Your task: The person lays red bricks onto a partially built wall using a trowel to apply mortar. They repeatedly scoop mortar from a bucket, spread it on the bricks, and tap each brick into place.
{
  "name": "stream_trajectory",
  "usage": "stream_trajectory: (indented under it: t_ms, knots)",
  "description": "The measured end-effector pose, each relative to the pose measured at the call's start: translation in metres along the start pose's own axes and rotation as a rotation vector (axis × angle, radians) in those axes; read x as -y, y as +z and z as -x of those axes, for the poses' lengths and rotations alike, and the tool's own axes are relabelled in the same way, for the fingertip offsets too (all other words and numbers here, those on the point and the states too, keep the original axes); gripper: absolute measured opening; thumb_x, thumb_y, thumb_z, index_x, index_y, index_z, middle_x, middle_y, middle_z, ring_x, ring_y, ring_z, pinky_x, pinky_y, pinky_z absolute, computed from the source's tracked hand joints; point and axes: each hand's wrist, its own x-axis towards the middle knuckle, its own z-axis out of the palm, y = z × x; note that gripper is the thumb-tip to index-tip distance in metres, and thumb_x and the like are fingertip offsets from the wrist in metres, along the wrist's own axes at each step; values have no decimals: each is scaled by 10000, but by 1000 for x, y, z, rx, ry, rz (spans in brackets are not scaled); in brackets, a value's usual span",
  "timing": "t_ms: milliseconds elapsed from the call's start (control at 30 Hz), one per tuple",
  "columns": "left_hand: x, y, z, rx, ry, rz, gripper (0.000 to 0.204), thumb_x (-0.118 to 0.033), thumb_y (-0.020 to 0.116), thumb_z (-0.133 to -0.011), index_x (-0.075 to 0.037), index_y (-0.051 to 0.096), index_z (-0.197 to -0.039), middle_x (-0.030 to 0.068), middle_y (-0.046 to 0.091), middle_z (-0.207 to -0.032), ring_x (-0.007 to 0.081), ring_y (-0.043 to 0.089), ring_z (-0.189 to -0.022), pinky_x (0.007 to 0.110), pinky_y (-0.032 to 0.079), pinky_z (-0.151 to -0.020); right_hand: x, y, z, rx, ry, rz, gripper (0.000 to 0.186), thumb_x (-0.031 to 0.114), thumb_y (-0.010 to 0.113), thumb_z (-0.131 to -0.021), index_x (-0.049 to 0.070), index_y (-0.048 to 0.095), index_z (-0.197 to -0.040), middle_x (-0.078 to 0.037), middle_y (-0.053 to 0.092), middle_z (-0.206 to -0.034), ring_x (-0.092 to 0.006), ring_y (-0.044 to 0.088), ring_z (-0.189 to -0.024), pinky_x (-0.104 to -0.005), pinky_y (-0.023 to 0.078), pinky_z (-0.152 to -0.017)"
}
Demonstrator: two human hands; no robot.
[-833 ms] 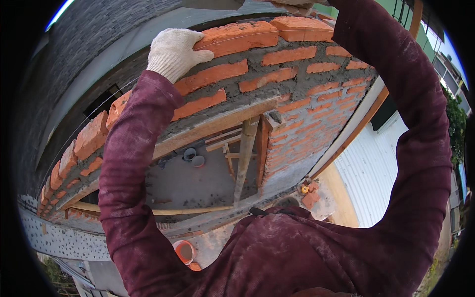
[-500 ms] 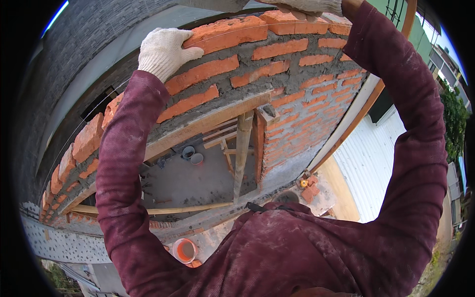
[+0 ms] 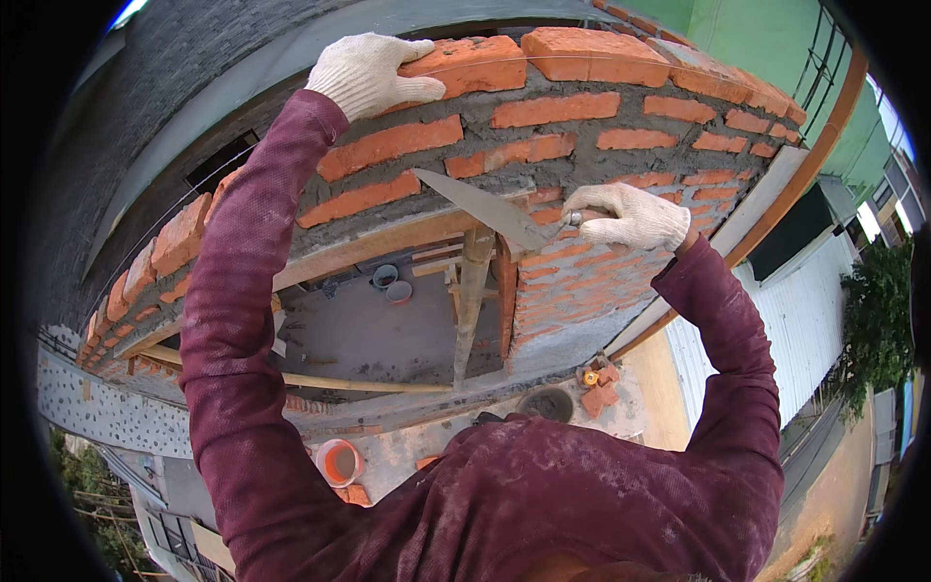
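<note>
My left hand [image 3: 378, 76], in a white knit glove, grips the end of an orange brick [image 3: 470, 60] on the top course of the curved wall. My gloved right hand [image 3: 621, 218] holds a trowel by its handle, below the top courses. The trowel's grey blade [image 3: 475, 204] points up and left across the wall face, near a wooden lintel board [image 3: 369, 247] over an opening. A thin string [image 3: 582, 59] runs along the top bricks. Grey mortar [image 3: 470, 136] fills the joints below them.
Below the opening are a bamboo post [image 3: 470, 310] and two small buckets [image 3: 398, 291]. At the lower level sit an orange bucket [image 3: 339, 461], a dark round container [image 3: 546, 404] and loose bricks [image 3: 601, 396]. A timber post [image 3: 844, 87] and white corrugated sheeting [image 3: 795, 320] stand right.
My right hand has come down from above the wall top, bringing the trowel blade in front of the wall face. My left hand still grips a brick along the top course.
</note>
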Motion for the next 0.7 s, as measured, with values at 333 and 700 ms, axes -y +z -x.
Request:
stream_trajectory:
  t_ms: [333,700]
  knots:
    - [-8,0,-6,91,-86,-3,790,-685,688,-876,-169,607,-1468,166,771,-1104,298,760,-943,413,600,-869,-69,-50,-36,-154,-257,43,474,373,640,-925,24,679,-1244,-58,661,-892,-130,597,-690,-310,509,-657]
    - [-18,-6,1,61,-130,49,769,-666,691,-871,-163,624,-1449,155,761,-1157,312,740,-1017,417,577,-933,-81,-76,-20,-69,-139,-231,430,285,622,-942,-14,667,-1248,-1,629,-729,-40,484,-421,-236,421,-414]
